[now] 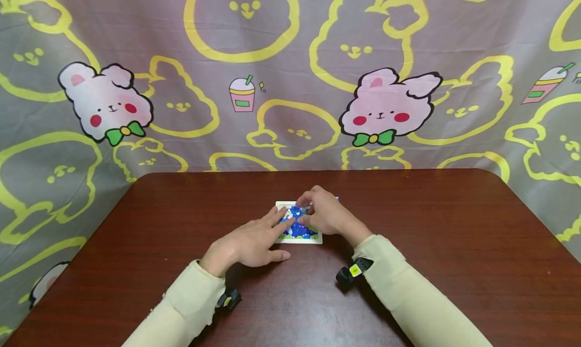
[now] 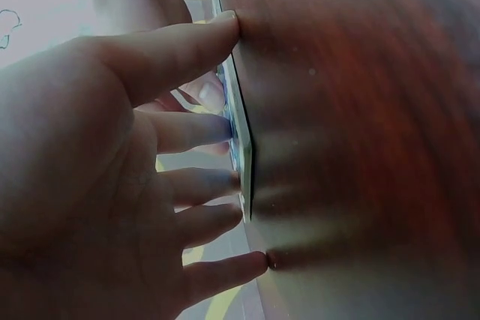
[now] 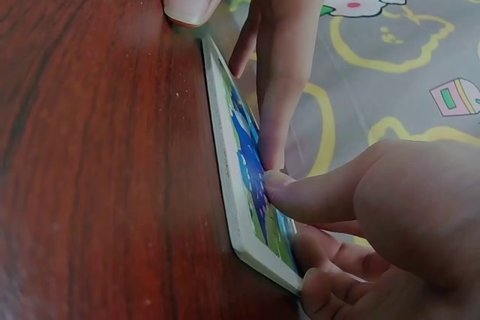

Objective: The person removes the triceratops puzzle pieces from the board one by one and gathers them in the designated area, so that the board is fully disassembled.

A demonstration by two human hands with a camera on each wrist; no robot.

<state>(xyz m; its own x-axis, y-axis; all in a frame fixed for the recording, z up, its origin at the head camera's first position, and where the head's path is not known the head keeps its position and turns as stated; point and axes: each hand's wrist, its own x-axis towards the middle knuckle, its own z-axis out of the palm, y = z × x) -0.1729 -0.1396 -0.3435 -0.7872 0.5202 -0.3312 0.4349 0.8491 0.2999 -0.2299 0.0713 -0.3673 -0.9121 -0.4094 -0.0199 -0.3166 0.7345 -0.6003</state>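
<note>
A small flat picture puzzle with a white border and a blue dinosaur picture lies on the table. My left hand rests over its left side, fingers spread and straight. In the left wrist view some fingertips touch the puzzle's face, and the little finger touches the table. My right hand bends over the upper right part. Between its thumb and fingers it seems to pinch a thin piece, mostly hidden. The right thumb touches the picture in the right wrist view, with the other fingers curled by the border.
A brown wooden table spreads around the hands. A patterned curtain hangs behind its far edge. A small purple bit shows just beyond the right hand. Each wrist wears a black camera.
</note>
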